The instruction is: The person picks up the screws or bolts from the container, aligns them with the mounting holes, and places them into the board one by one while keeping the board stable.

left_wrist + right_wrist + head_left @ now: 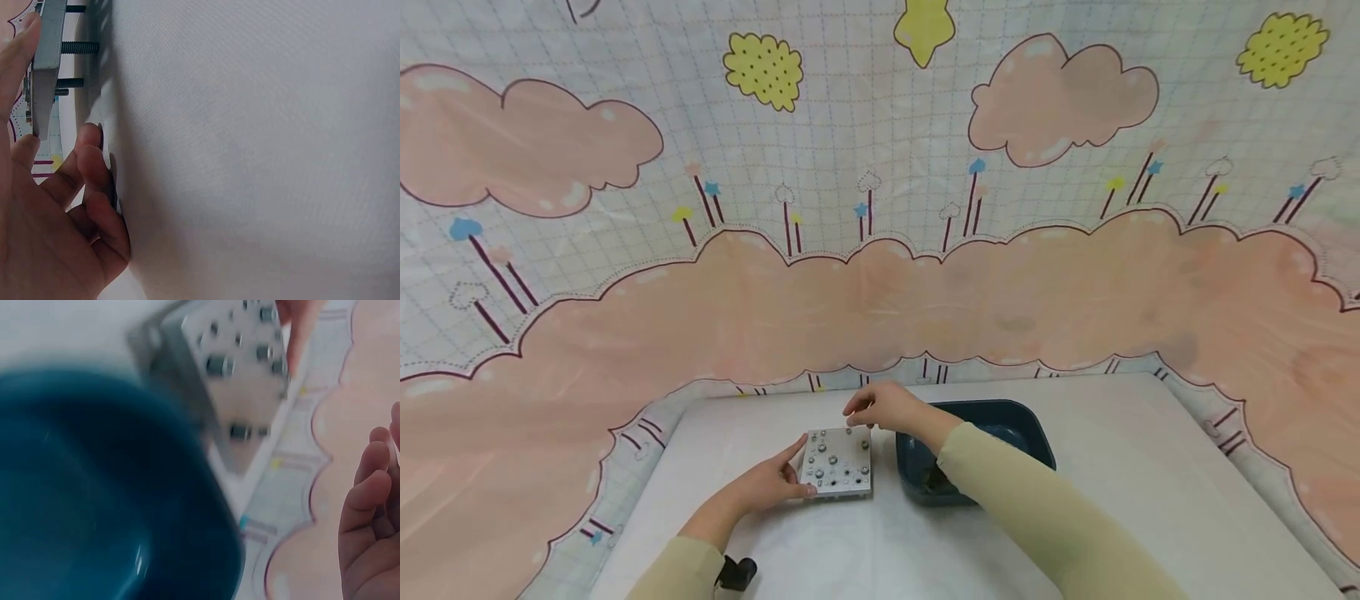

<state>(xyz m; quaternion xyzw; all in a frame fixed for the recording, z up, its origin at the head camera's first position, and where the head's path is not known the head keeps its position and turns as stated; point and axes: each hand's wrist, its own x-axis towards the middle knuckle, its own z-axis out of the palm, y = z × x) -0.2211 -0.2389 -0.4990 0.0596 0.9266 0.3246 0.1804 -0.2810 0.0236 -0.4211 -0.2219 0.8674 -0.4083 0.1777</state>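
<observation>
My left hand [765, 483] holds a flat silver metal block [846, 454] at its left side, with thumb and index finger on two corners. The other fingers curl beneath, near the white cloth. Several bolts [832, 460] stand in its top face, and threaded bolt ends [80, 47] stick out below. Over the block's far right corner hovers my right hand [887, 407], its fingers bent and fingertips close above the surface. In the right wrist view its curled fingers [369, 500] are at the right edge; I cannot tell whether they pinch something small.
A dark blue plastic basin [1037, 433] stands right of the block, under my right forearm, with something dark [936, 479] in its near left corner. White cloth [1150, 483] covers the table. A patterned curtain [865, 308] hangs behind. Near my left sleeve sits a black object [739, 573].
</observation>
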